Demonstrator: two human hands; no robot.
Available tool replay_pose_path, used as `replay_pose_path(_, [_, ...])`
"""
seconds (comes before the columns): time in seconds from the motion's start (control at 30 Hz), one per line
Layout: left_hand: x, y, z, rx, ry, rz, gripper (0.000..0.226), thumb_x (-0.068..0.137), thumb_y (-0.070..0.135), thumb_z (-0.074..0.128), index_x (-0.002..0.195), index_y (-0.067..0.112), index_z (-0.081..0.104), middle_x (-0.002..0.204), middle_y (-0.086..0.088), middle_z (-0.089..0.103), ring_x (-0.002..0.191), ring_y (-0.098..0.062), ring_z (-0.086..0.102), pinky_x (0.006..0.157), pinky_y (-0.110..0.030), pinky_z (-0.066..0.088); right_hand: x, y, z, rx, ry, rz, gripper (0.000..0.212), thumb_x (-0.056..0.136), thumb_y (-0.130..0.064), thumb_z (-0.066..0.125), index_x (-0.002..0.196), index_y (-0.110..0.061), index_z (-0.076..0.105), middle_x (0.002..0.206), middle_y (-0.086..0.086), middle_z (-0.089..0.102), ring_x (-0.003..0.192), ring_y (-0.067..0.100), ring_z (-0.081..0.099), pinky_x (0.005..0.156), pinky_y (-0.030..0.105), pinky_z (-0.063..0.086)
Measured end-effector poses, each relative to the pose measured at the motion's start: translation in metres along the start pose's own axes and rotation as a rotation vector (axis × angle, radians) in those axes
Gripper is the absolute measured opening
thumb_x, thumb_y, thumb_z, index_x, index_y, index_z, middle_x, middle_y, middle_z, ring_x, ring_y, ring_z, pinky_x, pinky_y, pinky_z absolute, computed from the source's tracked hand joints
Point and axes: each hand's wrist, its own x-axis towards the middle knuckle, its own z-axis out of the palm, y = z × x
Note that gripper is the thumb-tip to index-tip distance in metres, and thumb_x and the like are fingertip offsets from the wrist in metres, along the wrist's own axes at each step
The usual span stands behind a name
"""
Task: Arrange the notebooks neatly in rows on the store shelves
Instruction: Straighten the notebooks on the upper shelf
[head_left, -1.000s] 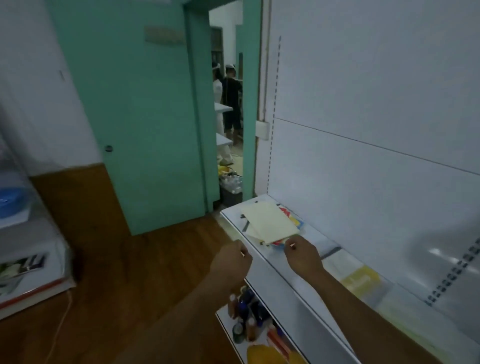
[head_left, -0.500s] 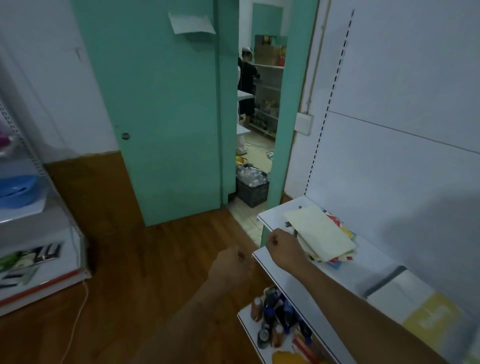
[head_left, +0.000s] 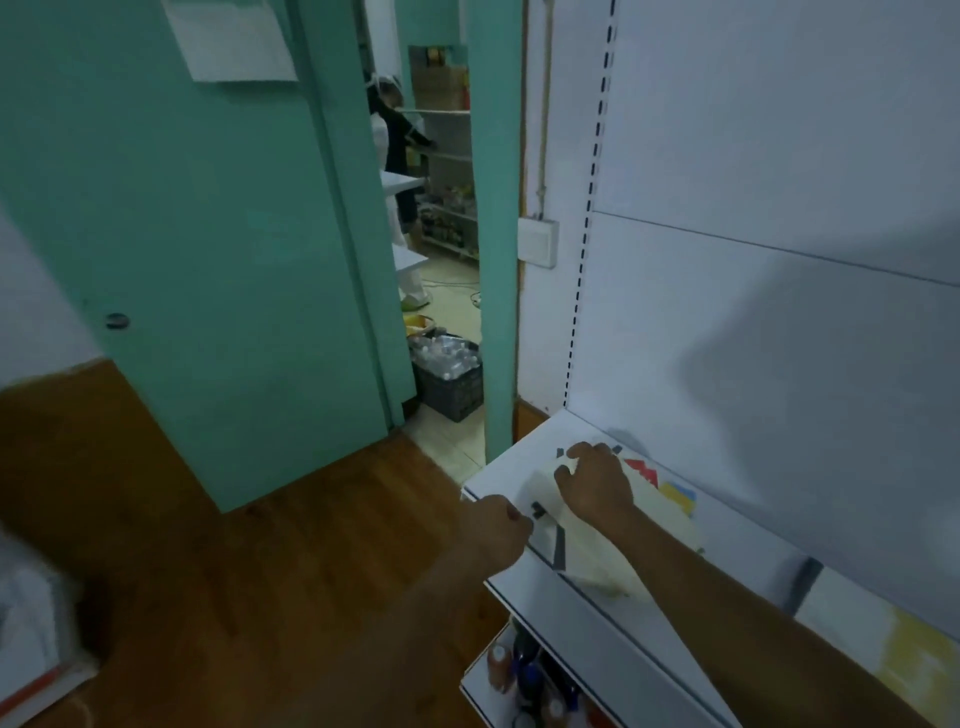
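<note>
At nine o'clock from our hands stands the teal door (head_left: 208, 249), with the wood floor (head_left: 234, 571) below it. Our left hand (head_left: 493, 530) sits at the front lip of the white shelf (head_left: 524, 457), curled into a loose fist; its fingers appear closed on nothing, though we cannot tell whether they touch the edge.

Moving toward three o'clock, our right hand (head_left: 595, 483) lies palm-down on the cream notebook (head_left: 654, 530), fingers bent over its far left corner. Whether they pinch the cover or only press on it is hidden by the hand itself.

That notebook tops a small loose pile near the left end of the shelf. A second notebook with a red and yellow cover (head_left: 660, 480) pokes out at one o'clock from the hand, askew. Farther along at four o'clock, a yellow and white notebook (head_left: 883, 644) lies flat and well apart from the pile. Bottles (head_left: 524, 675) stand on the shelf beneath.

We judge these notebooks light and thin, with soft covers that flex and slide easily over one another. Holding them by the long edges or the spine side, thumb beneath and fingers on top, should square the pile without bending a corner.
</note>
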Motion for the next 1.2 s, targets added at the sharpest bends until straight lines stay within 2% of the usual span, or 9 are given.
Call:
replay_pose_path(0.1, [0.025, 0.02, 0.016, 0.041, -0.109, -0.024, 0.02, 0.091, 0.029, 0.052, 0.076, 0.017, 0.056, 0.083, -0.005, 0.063, 0.075, -0.019, 0.063, 0.073, -0.03, 0.057, 0.012, 0.031, -0.012, -0.163, -0.011, 0.123, 0.05, 0.092, -0.038, 0.047, 0.134, -0.01, 0.044, 0.134, 0.013, 0.044, 0.124, 0.028, 0.045, 0.102, 0.036, 0.038])
replay_pose_path(0.33, [0.064, 0.032, 0.025, 0.044, -0.225, -0.007, 0.026, 0.091, 0.033, 0.053, 0.072, 0.018, 0.046, 0.07, -0.004, 0.056, 0.055, -0.014, 0.056, 0.054, -0.022, 0.048, 0.016, 0.059, -0.014, -0.182, -0.078, 0.277, 0.05, 0.089, -0.04, 0.047, 0.133, -0.017, 0.042, 0.125, 0.013, 0.047, 0.116, 0.03, 0.048, 0.095, 0.039, 0.043])
replay_pose_path(0.53, [0.087, 0.034, 0.007, 0.038, -0.456, -0.091, 0.031, 0.091, 0.038, 0.057, 0.079, 0.01, 0.051, 0.074, -0.01, 0.064, 0.054, -0.02, 0.063, 0.054, -0.026, 0.057, 0.015, 0.051, -0.009, -0.27, -0.034, 0.379, 0.055, 0.092, -0.045, 0.046, 0.136, -0.013, 0.04, 0.133, 0.01, 0.044, 0.123, 0.026, 0.043, 0.102, 0.036, 0.037])
replay_pose_path(0.7, [0.101, 0.036, -0.001, -0.035, -0.541, -0.095, 0.03, 0.093, 0.031, 0.058, 0.098, 0.003, 0.05, 0.071, -0.012, 0.063, 0.042, -0.016, 0.058, 0.039, -0.021, 0.046, 0.014, 0.043, -0.005, -0.268, -0.005, 0.472, 0.059, 0.092, -0.047, 0.044, 0.141, -0.015, 0.035, 0.137, 0.01, 0.043, 0.126, 0.026, 0.043, 0.104, 0.036, 0.036])
replay_pose_path(0.83, [0.108, 0.034, -0.005, 0.012, -0.55, -0.009, 0.038, 0.089, 0.025, 0.062, 0.113, -0.001, 0.05, 0.072, -0.013, 0.063, 0.037, -0.013, 0.055, 0.033, -0.017, 0.038, 0.009, 0.038, -0.003, -0.193, -0.002, 0.562, 0.052, 0.094, -0.048, 0.04, 0.132, -0.012, 0.046, 0.13, 0.009, 0.055, 0.118, 0.024, 0.053, 0.098, 0.032, 0.043])
replay_pose_path(0.93, [0.11, 0.033, -0.01, 0.032, -0.564, 0.048, 0.037, 0.086, 0.026, 0.065, 0.11, -0.001, 0.055, 0.077, -0.012, 0.066, 0.046, -0.016, 0.062, 0.039, -0.02, 0.046, 0.0, 0.037, -0.004, -0.115, 0.015, 0.62, 0.049, 0.097, -0.045, 0.037, 0.127, -0.009, 0.051, 0.127, 0.011, 0.058, 0.115, 0.025, 0.056, 0.095, 0.03, 0.043])
replay_pose_path(1.03, [0.109, 0.041, -0.006, -0.011, -0.507, 0.166, 0.04, 0.086, 0.028, 0.062, 0.114, 0.0, 0.055, 0.094, -0.011, 0.064, 0.076, -0.023, 0.065, 0.059, -0.029, 0.056, -0.016, 0.033, -0.007, 0.015, 0.099, 0.726, 0.053, 0.099, -0.045, 0.035, 0.125, -0.002, 0.052, 0.129, 0.016, 0.057, 0.119, 0.029, 0.053, 0.096, 0.03, 0.041])
replay_pose_path(1.1, [0.103, 0.052, -0.002, -0.01, -0.469, 0.293, 0.036, 0.09, 0.03, 0.056, 0.116, 0.005, 0.049, 0.104, -0.009, 0.059, 0.091, -0.023, 0.058, 0.077, -0.03, 0.052, -0.028, 0.032, -0.011, 0.163, 0.19, 0.792, 0.055, 0.098, -0.046, 0.036, 0.127, -0.002, 0.052, 0.13, 0.016, 0.056, 0.119, 0.03, 0.053, 0.098, 0.031, 0.04])
replay_pose_path(1.2, [0.086, 0.068, 0.012, -0.067, -0.527, 0.415, 0.044, 0.092, 0.029, 0.055, 0.127, 0.008, 0.039, 0.118, -0.008, 0.06, 0.106, -0.025, 0.058, 0.087, -0.03, 0.048, -0.056, 0.034, -0.025, 0.293, 0.37, 0.878, 0.056, 0.098, -0.046, 0.038, 0.122, 0.001, 0.056, 0.124, 0.018, 0.06, 0.112, 0.031, 0.057, 0.089, 0.031, 0.043])
